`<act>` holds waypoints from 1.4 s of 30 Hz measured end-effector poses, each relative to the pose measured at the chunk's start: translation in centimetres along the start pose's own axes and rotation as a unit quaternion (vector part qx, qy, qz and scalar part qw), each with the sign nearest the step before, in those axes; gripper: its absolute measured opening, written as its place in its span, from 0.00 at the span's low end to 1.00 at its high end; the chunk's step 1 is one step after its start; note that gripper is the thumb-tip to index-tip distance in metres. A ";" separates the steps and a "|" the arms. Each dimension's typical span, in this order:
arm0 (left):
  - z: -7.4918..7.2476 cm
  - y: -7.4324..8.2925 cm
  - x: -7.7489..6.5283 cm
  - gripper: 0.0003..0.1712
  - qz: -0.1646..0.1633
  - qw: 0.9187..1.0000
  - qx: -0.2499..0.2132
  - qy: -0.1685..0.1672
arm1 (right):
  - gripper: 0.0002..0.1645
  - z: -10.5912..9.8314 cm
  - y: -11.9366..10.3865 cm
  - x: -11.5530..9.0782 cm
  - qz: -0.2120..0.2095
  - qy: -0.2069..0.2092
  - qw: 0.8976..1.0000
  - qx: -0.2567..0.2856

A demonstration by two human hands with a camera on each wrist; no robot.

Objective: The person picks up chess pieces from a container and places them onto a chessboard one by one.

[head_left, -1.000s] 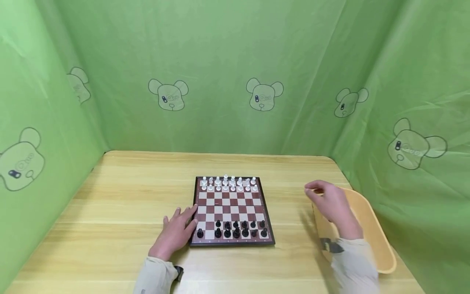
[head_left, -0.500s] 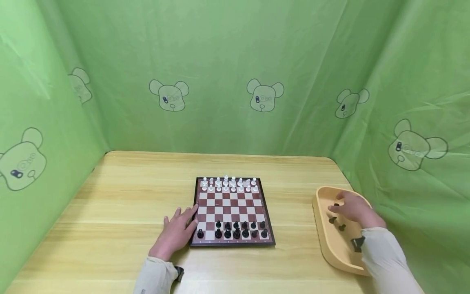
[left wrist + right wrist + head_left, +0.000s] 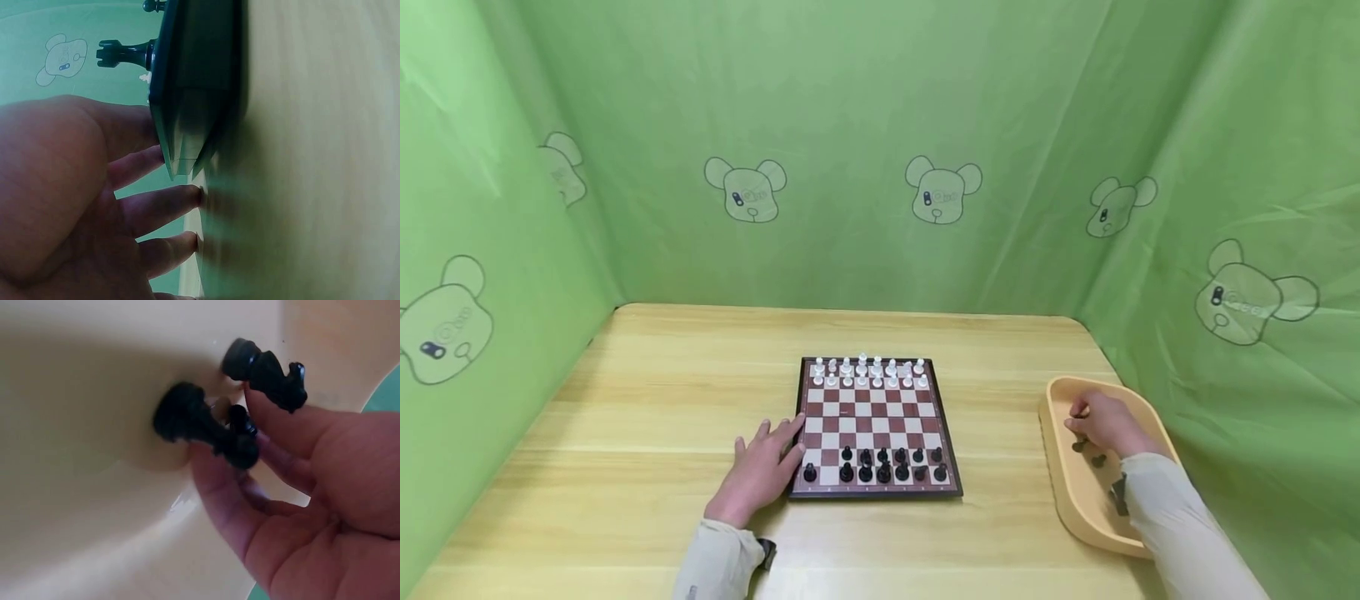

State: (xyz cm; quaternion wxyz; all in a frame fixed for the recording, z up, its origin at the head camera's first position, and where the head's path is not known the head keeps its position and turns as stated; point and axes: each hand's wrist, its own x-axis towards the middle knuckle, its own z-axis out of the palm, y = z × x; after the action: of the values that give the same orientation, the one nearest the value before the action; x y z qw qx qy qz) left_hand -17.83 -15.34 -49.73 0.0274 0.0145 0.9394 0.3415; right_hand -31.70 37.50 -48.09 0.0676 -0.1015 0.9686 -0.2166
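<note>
My left hand [image 3: 758, 473] rests at the left side of the chessboard [image 3: 870, 423], fingers spread, with fingertips right at its edge. In the left wrist view a black rook [image 3: 125, 54] stands on the board above this hand [image 3: 56, 187]. White pieces [image 3: 862, 367] fill the board's two far rows; black pieces [image 3: 883, 472] stand in the two near rows, with gaps at the left. My right hand [image 3: 1105, 423] is inside the tan tray [image 3: 1060, 492], pinching a small black pawn [image 3: 240, 419], partly hidden. Close by lie a black knight [image 3: 265, 374] and another black pawn [image 3: 194, 419].
The wooden table [image 3: 677, 375] carries the board in the middle and the tray at the right. Green curtains [image 3: 850, 250] with bear faces enclose the back and both sides. The tray's right wall [image 3: 1153, 417] stands close to the right curtain [image 3: 1247, 467].
My right hand has moved from over the tray's left rim down into the tray, and its fingers have closed on a black pawn. The left hand and the board have stayed put.
</note>
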 end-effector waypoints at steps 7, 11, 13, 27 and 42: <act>-0.1 0.1 0.0 0.31 -0.001 1.000 0.002 -0.004 | 0.08 0.3 -0.2 0.2 0.002 0.013 1.000 0.006; -0.1 0.1 -0.1 0.31 -0.001 1.000 -0.001 -0.003 | 0.07 0.2 -0.4 0.3 0.014 -0.001 1.000 0.021; -0.1 0.1 -0.1 0.31 -0.001 1.000 -0.001 -0.004 | 0.07 0.1 -0.4 0.2 0.014 -0.008 1.000 0.022; 0.1 0.0 0.0 0.31 -0.001 1.000 0.002 -0.004 | 0.10 -3.3 -2.0 -0.8 0.013 -0.001 1.000 0.026; 0.2 -0.1 0.0 0.31 0.001 1.000 0.001 -0.002 | 0.17 -7.0 -8.8 -3.0 -0.052 0.152 0.986 -0.046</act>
State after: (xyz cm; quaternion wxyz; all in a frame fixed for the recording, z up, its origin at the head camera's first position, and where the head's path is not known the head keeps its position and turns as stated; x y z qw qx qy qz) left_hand -17.85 -15.31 -49.91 0.0291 0.0166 0.9398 0.3402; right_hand -28.57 33.23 -37.79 -0.0967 -0.1206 0.9699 -0.1883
